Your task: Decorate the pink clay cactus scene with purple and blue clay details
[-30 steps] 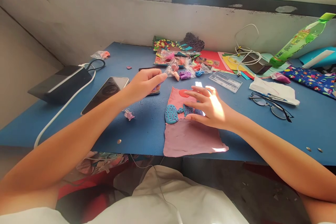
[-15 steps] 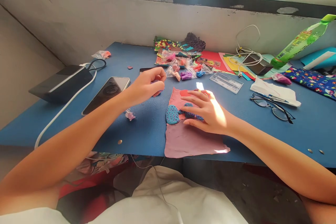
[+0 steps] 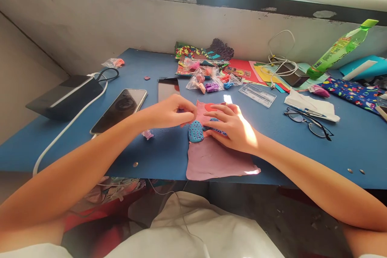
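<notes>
A flat pink clay sheet (image 3: 220,163) lies at the table's front edge. On it sits a blue clay shape (image 3: 196,132) dotted with small dark spots; its right half is partly under my right hand (image 3: 231,127). That hand rests palm down with fingers spread across the sheet. A red clay piece (image 3: 209,107) shows just beyond its fingers. My left hand (image 3: 178,111) is pinched closed at the sheet's left edge, just above the blue shape's left half. Whatever sits between its fingertips is too small or hidden to make out.
A phone (image 3: 119,111) and a dark box with cables (image 3: 65,96) lie to the left. Bagged clay (image 3: 213,84) and coloured paper (image 3: 238,66) are behind the sheet. Eyeglasses (image 3: 308,123), a clear ruler (image 3: 257,94) and a green bottle (image 3: 341,50) stand or lie to the right.
My left hand has moved right and towards me, from above the table to the clay sheet's left edge, uncovering a dark device behind it. My right hand stays on the sheet.
</notes>
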Tool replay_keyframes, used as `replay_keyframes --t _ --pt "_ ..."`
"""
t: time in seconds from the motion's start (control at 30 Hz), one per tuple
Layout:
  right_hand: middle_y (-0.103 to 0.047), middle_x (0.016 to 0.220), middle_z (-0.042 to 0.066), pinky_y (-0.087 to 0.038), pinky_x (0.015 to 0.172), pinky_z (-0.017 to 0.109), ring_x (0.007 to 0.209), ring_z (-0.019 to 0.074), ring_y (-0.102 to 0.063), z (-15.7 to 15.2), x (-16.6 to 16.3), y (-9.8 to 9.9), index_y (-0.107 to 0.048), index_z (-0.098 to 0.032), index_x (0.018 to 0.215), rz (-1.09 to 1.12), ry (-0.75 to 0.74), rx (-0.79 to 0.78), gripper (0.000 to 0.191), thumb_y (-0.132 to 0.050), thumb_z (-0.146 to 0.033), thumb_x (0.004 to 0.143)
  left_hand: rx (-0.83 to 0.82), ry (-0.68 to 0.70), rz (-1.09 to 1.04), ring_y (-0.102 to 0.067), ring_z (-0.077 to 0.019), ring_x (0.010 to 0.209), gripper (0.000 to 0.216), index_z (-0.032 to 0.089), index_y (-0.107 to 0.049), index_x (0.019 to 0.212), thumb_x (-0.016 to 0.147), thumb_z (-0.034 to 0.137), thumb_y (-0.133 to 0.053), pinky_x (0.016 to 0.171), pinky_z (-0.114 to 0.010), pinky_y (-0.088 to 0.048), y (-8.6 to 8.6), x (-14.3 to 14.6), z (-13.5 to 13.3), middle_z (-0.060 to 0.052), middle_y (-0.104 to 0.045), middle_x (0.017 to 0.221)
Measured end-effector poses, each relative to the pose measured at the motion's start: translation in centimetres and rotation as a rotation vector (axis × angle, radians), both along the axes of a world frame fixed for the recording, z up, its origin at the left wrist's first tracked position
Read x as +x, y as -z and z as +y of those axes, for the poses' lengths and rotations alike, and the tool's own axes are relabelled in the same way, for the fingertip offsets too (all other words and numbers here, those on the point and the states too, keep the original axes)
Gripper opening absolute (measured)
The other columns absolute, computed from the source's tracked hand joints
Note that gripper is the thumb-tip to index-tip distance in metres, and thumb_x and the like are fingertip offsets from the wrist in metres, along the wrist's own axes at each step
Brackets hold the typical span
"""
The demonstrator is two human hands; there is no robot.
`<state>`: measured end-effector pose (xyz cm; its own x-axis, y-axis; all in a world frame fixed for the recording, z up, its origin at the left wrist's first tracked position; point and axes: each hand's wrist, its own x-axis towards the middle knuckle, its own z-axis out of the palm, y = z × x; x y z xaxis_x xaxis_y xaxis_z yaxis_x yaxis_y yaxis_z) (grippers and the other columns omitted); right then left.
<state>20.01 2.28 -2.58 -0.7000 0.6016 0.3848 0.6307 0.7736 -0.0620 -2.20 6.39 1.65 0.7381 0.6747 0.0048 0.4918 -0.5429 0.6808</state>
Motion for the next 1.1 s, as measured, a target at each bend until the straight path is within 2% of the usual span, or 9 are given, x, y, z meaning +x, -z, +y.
replay_keyframes --t 0.1,0.2,0.33,0.5,0.7,0.8,0.93,1.1 --pt "-0.067 0.118 0.005 -0.03 0.098 0.047 0.123 0.0271 -0.05 0.0 -0.5 0.3 -0.066 -0.023 0.104 0.045 0.042 -0.025 0.022 -0.051 -0.032 0.092 0.074 -0.008 0.056 -0.043 -0.0089 0.053 0.025 0.016 -0.067 0.071 0.079 0.031 -0.049 0.049 -0.022 -0.03 0.5 0.2 0.1 0.002 -0.053 0.055" --pt "-0.067 0.118 0.005 -0.029 0.098 0.047 0.123 0.0266 -0.05 -0.1 -0.9 0.5 -0.066 -0.023 0.103 0.07 0.071 -0.044 0.021 -0.051 -0.03 0.092 0.112 -0.01 0.096 -0.044 -0.008 0.051 0.027 0.017 -0.072 0.086 0.08 0.032 -0.05 0.049 -0.02 -0.031 1.0 0.3 0.2 0.002 -0.058 0.058" --pt "-0.069 0.115 0.003 -0.029 0.098 0.045 0.12 0.0258 -0.052 0.0 -0.9 0.5 -0.067 -0.023 0.1 0.082 0.061 -0.055 0.019 -0.051 -0.029 0.092 0.131 0.011 0.148 -0.039 -0.0064 0.047 0.028 0.019 -0.072 0.087 0.081 0.03 -0.048 0.047 -0.019 -0.03 1.3 0.4 0.4 0.003 -0.059 0.057" --pt "-0.07 0.11 0.0 -0.03 0.097 0.043 0.116 0.0232 -0.054 0.1 -0.7 0.4 -0.068 -0.025 0.099 0.1 0.043 -0.063 0.019 -0.051 -0.03 0.093 0.15 0.023 0.176 -0.041 -0.0068 0.049 0.028 0.017 -0.071 0.086 0.083 0.029 -0.046 0.047 -0.02 -0.029 1.4 0.3 0.5 0.002 -0.06 0.06" --pt "-0.07 0.112 0.002 -0.031 0.095 0.044 0.113 0.0232 -0.055 0.1 -0.5 0.5 -0.069 -0.025 0.099 0.104 0.04 -0.03 0.021 -0.049 -0.028 0.093 0.201 -0.007 0.19 -0.037 -0.0065 0.045 0.03 0.017 -0.072 0.089 0.081 0.026 -0.045 0.045 -0.019 -0.028 1.3 0.4 0.5 0.003 -0.055 0.053" --pt "-0.069 0.113 0.003 -0.033 0.095 0.044 0.112 0.0235 -0.055 0.2 -0.2 0.6 -0.068 -0.024 0.099 0.094 0.037 -0.008 0.021 -0.048 -0.026 0.093 0.177 -0.015 0.227 -0.038 -0.0071 0.044 0.034 0.017 -0.074 0.095 0.08 0.025 -0.044 0.045 -0.02 -0.027 1.1 0.4 0.4 0.003 -0.053 0.049" --pt "-0.069 0.109 0.005 -0.036 0.092 0.044 0.111 0.0247 -0.056 0.4 0.2 0.7 -0.068 -0.021 0.097 0.096 0.03 0.007 0.017 -0.052 -0.024 0.09 0.13 0.024 0.284 -0.042 -0.0077 0.046 0.038 0.022 -0.069 0.113 0.084 0.038 -0.05 0.046 -0.019 -0.03 0.6 0.3 0.3 0.004 -0.055 0.053" --pt "-0.069 0.109 0.005 -0.038 0.093 0.045 0.11 0.025 -0.056 0.5 0.4 0.7 -0.067 -0.022 0.095 0.099 0.045 -0.017 0.016 -0.052 -0.025 0.09 0.064 0.021 0.407 -0.049 -0.0106 0.051 0.063 0.024 -0.057 0.128 0.074 0.056 -0.063 0.049 -0.021 -0.033 0.3 0.3 -0.1 0.004 -0.06 0.061"
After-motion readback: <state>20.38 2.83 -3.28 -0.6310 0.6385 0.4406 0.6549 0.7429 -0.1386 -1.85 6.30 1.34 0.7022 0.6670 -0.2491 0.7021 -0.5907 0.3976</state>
